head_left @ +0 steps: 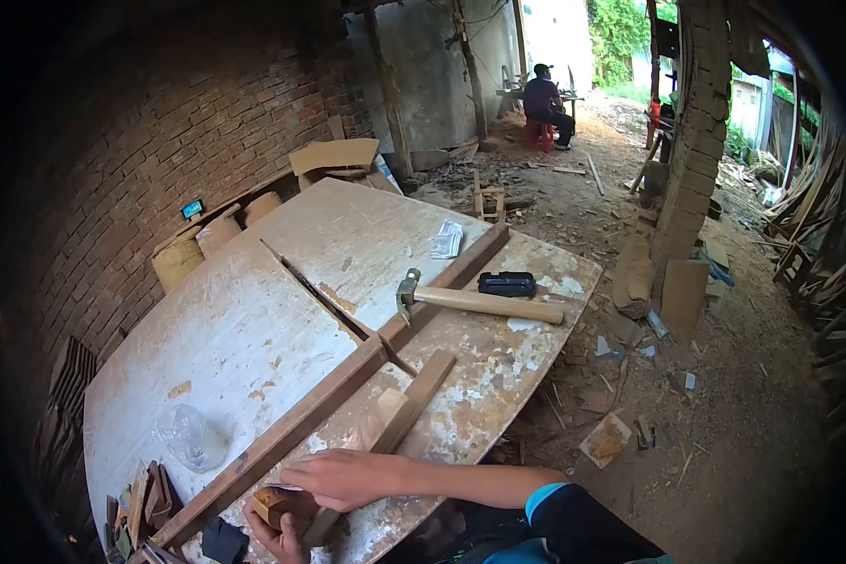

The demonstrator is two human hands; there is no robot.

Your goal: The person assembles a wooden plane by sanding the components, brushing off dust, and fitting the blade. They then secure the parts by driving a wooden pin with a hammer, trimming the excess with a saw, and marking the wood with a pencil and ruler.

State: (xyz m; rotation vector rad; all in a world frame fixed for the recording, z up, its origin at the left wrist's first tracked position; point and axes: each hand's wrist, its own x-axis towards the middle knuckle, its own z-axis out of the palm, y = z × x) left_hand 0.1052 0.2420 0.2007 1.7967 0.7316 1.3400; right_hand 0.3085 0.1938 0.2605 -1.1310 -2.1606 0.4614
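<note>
My left hand is wrapped around a small brown wooden block with a shiny amber top, low in the view at the near edge of the table. My right hand reaches in from the right, its fingers bent together at the block's upper edge. Whatever lies between those fingers is hidden. Under my right hand runs a brown wooden strip, with a paler wood piece against its side. Left of my hands lies a dark cloth-like scrap.
A claw hammer and a black case lie on the worn table. A long wooden bar crosses it. A clear plastic bag and wood offcuts are at left. Another person sits far back.
</note>
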